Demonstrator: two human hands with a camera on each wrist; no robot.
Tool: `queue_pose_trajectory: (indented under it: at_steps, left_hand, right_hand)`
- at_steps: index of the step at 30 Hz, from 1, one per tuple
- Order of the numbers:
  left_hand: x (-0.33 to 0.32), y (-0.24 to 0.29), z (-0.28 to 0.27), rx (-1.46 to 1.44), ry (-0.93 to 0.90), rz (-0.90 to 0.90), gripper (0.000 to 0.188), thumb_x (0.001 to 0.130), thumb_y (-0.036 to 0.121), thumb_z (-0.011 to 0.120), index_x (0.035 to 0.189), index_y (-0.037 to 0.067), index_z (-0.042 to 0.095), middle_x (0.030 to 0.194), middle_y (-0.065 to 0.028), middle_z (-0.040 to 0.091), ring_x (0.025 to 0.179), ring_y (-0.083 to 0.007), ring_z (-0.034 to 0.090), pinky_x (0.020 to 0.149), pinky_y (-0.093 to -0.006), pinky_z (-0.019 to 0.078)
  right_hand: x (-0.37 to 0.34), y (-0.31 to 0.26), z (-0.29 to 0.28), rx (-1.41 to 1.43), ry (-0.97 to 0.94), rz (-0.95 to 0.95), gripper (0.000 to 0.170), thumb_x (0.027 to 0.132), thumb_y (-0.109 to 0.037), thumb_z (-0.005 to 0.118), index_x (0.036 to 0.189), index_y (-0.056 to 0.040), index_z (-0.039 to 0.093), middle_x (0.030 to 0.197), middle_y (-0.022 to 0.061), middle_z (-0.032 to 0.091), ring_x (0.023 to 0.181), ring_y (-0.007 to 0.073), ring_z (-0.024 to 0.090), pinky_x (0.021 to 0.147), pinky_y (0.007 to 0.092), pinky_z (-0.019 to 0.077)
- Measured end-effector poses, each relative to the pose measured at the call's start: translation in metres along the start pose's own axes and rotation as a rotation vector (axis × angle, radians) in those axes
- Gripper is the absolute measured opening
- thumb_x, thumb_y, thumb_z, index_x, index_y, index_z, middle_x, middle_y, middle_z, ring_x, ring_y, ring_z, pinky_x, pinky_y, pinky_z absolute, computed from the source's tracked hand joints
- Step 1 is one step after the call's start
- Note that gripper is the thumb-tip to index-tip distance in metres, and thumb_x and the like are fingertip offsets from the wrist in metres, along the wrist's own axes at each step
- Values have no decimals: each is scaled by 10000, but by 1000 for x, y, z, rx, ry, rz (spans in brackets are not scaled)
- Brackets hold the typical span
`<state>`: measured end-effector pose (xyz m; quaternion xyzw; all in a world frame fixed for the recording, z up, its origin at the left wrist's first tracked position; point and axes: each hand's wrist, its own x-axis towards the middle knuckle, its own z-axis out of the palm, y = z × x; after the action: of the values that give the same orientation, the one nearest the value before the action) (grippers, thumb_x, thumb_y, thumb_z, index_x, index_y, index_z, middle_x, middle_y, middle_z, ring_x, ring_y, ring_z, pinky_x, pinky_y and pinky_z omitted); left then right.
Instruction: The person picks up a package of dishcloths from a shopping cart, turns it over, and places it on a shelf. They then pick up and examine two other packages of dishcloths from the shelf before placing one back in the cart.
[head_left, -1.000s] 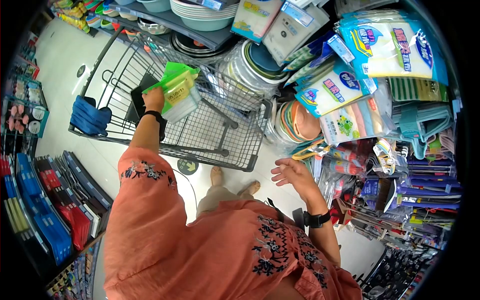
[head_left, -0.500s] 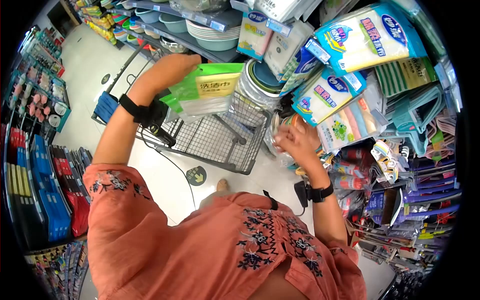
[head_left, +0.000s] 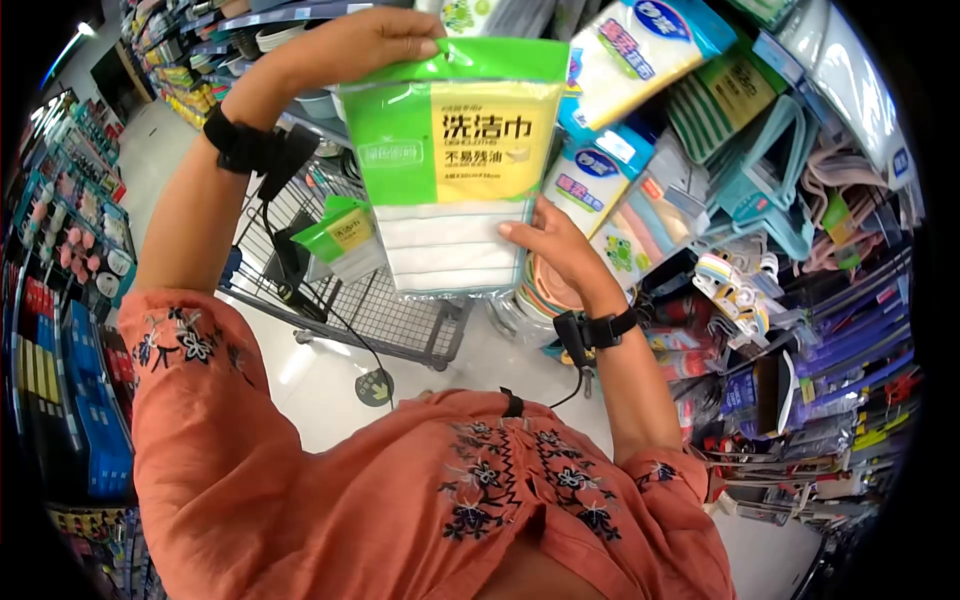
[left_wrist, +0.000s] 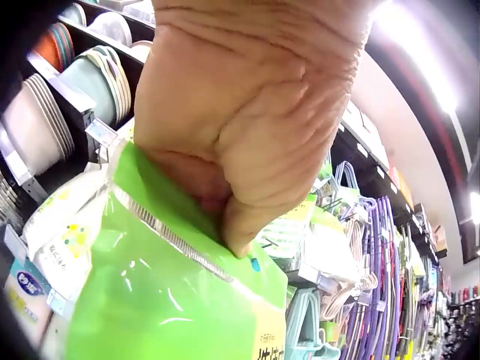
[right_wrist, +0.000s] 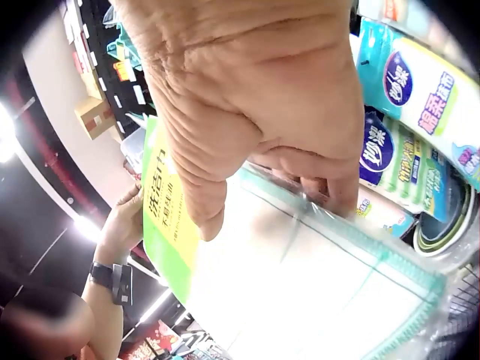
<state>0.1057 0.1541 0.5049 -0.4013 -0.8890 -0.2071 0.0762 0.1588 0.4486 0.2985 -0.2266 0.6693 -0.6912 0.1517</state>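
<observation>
A clear and green pack of dishcloths (head_left: 460, 160) is held up in front of the body, its yellow label facing the head camera and white folded cloths showing below. My left hand (head_left: 362, 45) grips its green top edge; in the left wrist view the thumb (left_wrist: 241, 229) lies over the green film. With my right hand (head_left: 562, 250) I pinch the lower right side, thumb on the front and fingers behind, as the right wrist view shows. Behind and below, a second green dishcloth pack (head_left: 345, 238) is at the shopping cart (head_left: 420, 335).
Packs of blue-and-white cloths (head_left: 590, 180) hang close on the right, beside teal hangers (head_left: 770, 190). Stacked bowls (right_wrist: 442, 221) stand below the packs. Purple-handled goods (head_left: 840, 330) fill the rack farther right. Shelves with blue and red items (head_left: 95, 400) line the left.
My left hand has lifted the dishcloth pack from over the cart up toward the head camera. The right hand has moved in from the right and taken hold of its side.
</observation>
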Motion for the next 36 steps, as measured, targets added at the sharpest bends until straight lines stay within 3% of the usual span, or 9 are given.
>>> queue_pose_trajectory:
  at_steps: [4,8,9,14,15,20,22,26,36]
  left_hand:
    - [38,5,7,42,-9,-74,291,1033,280,543,1208,59,618,996,-28,657,961,-101,582,871,-270,461]
    - [48,14,21,464,480,115,388,1001,266,571,1277,-6,557,1177,-155,641,1074,-218,607,909,-358,491]
    - [49,14,30,409,640,309,300,1006,238,583,1241,53,608,1061,-75,663,1010,-168,617,893,-304,473]
    - [11,77,112,-166,562,-94,287,972,163,604,1196,-15,616,1092,-144,678,1009,-227,647,883,-326,505]
    - [6,92,134,-301,507,-130,315,997,182,585,1266,19,588,1138,-64,674,959,-116,612,757,-254,509]
    - [23,132,206,-948,419,27,971,882,482,719,1564,36,191,1501,-260,386,1327,-339,490,998,-379,475]
    - [35,147,219,-1157,538,185,918,873,453,737,1530,10,274,1469,-218,438,1321,-304,487,1010,-366,462]
    - [27,139,203,-1316,428,-21,674,955,372,620,1441,-42,404,1401,-169,517,1280,-254,511,1044,-370,433]
    - [39,147,210,-1500,542,-83,543,1015,321,471,1403,-57,438,1384,-171,548,1267,-261,539,1098,-403,396]
  right_hand:
    - [-20,3,-10,145,124,49,519,927,-223,689,1356,15,523,1244,106,638,1084,166,616,965,304,481]
    - [-43,-21,-18,200,265,-25,452,948,-179,654,1321,43,528,1182,106,651,1029,147,629,898,280,511]
    - [-45,-21,-26,204,305,-57,436,952,-163,641,1317,46,526,1165,103,652,1010,141,630,875,277,518]
    - [-67,-50,-49,117,436,-204,417,954,-161,628,1310,37,536,1147,95,663,993,141,630,841,285,526]
    - [-69,-54,-51,97,458,-258,412,953,-159,626,1307,34,540,1141,92,668,992,139,629,835,290,528]
    - [-74,-81,-35,-675,649,-576,461,886,-154,663,1322,-43,561,1195,181,651,1035,312,653,878,362,513]
    - [-72,-84,-22,-997,651,-802,529,846,-166,697,1346,-68,554,1273,215,606,1107,367,616,913,389,496]
    - [-99,-102,0,-1190,459,-730,650,784,-199,738,1391,-101,527,1452,208,460,1323,383,451,1018,475,406]
    - [-112,-93,-17,-1036,418,-751,491,787,-109,737,1248,-14,596,1401,210,491,1301,392,468,1061,463,403]
